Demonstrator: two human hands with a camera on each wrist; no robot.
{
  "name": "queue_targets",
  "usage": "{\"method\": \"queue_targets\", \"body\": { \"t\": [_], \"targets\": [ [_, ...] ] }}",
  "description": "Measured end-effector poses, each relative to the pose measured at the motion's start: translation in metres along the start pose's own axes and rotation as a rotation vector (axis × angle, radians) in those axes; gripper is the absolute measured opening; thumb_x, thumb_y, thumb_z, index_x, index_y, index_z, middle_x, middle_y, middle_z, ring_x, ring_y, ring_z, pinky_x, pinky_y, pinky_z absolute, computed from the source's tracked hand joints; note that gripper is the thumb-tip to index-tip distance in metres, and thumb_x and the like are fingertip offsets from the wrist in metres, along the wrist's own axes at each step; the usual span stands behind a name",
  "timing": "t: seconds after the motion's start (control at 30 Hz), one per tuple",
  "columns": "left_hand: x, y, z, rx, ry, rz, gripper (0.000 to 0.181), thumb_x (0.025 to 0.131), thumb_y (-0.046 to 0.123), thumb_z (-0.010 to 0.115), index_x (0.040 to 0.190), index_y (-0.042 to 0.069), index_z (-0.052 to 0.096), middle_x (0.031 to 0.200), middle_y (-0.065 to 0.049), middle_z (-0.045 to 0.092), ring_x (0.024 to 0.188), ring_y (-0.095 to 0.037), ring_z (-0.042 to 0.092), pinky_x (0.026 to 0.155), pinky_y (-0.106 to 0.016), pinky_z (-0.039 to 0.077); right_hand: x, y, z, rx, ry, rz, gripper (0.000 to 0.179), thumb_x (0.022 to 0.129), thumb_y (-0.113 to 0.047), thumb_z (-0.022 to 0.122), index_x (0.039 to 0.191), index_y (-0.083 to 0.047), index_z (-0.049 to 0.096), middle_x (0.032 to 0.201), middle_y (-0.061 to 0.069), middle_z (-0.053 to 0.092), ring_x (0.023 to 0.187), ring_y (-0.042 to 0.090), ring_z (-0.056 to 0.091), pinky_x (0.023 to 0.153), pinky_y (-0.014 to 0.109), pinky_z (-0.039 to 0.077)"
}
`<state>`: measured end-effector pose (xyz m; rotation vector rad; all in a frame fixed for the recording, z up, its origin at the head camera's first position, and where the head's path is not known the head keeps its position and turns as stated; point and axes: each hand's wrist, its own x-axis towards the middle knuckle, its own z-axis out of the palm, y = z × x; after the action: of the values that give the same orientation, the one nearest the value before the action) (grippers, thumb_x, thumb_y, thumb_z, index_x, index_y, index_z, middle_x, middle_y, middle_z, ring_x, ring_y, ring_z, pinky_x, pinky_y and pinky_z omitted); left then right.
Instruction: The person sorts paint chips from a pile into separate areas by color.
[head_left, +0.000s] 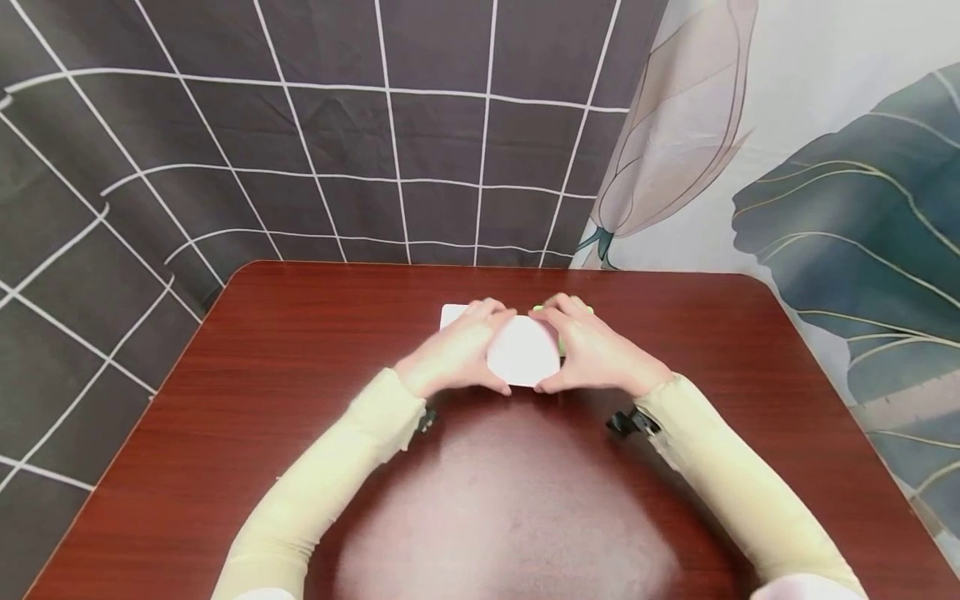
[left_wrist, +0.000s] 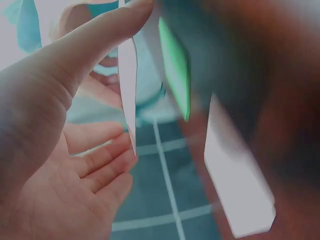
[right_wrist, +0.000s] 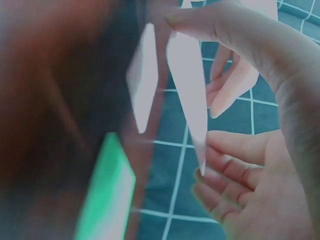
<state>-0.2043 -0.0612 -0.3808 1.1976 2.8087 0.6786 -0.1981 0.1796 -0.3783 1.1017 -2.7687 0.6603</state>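
Note:
Both hands hold a thin white sheet (head_left: 523, 352) by its two sides, above the table. My left hand (head_left: 461, 346) grips the left edge, thumb toward me and fingers behind; the right hand (head_left: 603, 350) has the right edge in the same way. Seen edge-on in the left wrist view, the sheet (left_wrist: 128, 75) looks flat and thin. Beyond and below lie a white flat block (head_left: 452, 314), partly hidden by the left hand, and a green flat piece (head_left: 562, 345), mostly behind the right hand. The right wrist view shows the green piece (right_wrist: 107, 195) with a pale face.
A reddish-brown wooden table (head_left: 300, 350) with rounded far corners carries everything. Behind it hangs a dark cloth with white grid lines (head_left: 435, 133), beside a curtain with leaf patterns (head_left: 847, 208). Dark wrist devices (head_left: 633, 423) sit under the sleeves.

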Motion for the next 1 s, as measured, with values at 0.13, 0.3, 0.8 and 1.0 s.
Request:
{"method": "queue_targets", "body": {
  "t": [0.13,0.3,0.8,1.0],
  "targets": [
    [-0.001,-0.022,-0.025,0.006,0.058,-0.023,0.105,0.06,0.036,0.1,0.144,-0.005,0.051,0.136,-0.015,0.052,0.124,-0.029,0.046,0.105,-0.039,0.042,0.037,-0.001,-0.002,0.004,0.022,-0.02,0.09,0.058,-0.039,0.096,0.13,0.003,0.061,0.12,0.012,0.053,0.111,0.028,0.048,0.092,0.041,0.048],
    [-0.003,-0.046,-0.037,-0.016,0.06,-0.053,0.099,0.063,0.03,0.099,0.143,-0.006,0.053,0.134,-0.017,0.054,0.121,-0.031,0.05,0.104,-0.04,0.043,0.069,-0.001,0.003,0.047,-0.052,0.021,0.082,0.064,-0.037,0.092,0.131,-0.001,0.062,0.121,0.011,0.053,0.111,0.028,0.049,0.091,0.04,0.05],
    [-0.01,-0.092,-0.014,-0.13,-0.08,-0.233,0.101,0.065,0.028,0.098,0.149,-0.001,0.048,0.146,-0.016,0.053,0.131,-0.029,0.05,0.111,-0.04,0.038,0.103,0.01,0.052,0.011,-0.24,0.098,0.084,0.065,-0.039,0.091,0.134,0.001,0.063,0.118,0.014,0.057,0.111,0.03,0.048,0.093,0.036,0.045],
    [-0.012,-0.096,-0.013,-0.135,-0.09,-0.252,0.1,0.066,0.027,0.097,0.149,0.0,0.049,0.147,-0.016,0.053,0.132,-0.029,0.05,0.111,-0.04,0.038,0.109,0.009,0.056,-0.005,-0.288,0.112,0.086,0.066,-0.039,0.088,0.137,0.002,0.061,0.122,0.016,0.055,0.115,0.032,0.046,0.096,0.037,0.043]
  ]
}}
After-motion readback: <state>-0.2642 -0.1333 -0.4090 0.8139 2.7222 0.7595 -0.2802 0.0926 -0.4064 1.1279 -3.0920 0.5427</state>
